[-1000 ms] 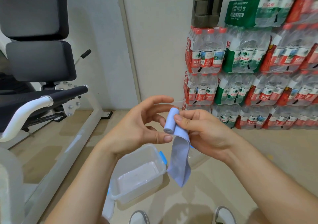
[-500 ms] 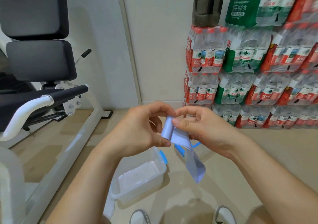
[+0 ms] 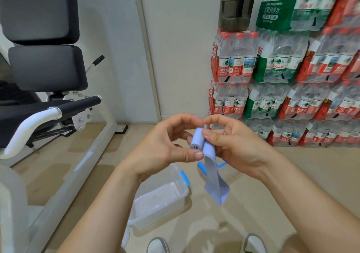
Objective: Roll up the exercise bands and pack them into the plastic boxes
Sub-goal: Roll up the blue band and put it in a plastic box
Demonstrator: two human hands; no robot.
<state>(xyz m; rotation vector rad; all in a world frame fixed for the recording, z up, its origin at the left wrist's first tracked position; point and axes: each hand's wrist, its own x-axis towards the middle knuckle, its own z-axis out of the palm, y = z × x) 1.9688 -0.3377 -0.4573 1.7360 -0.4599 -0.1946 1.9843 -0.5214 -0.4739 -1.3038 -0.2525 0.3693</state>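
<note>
Both the left hand (image 3: 165, 147) and right hand (image 3: 239, 147) pinch the half-rolled band (image 3: 208, 152) mid-air, plastic box (image 3: 171, 200) below to its left.
Looks light, soft, springy to me; I'd squeeze the roll (image 3: 197, 139) itself, not the loose tail (image 3: 216, 186).

**Left hand closing on the roll**

The left hand (image 3: 165, 147) is closing round the rolled part of the exercise band (image 3: 196, 140). A second ago its fingers were spread; now its thumb is pressing at the roll's lower end. The loose tail (image 3: 215, 186) is swinging back from the right and hanging a little shorter.
</note>
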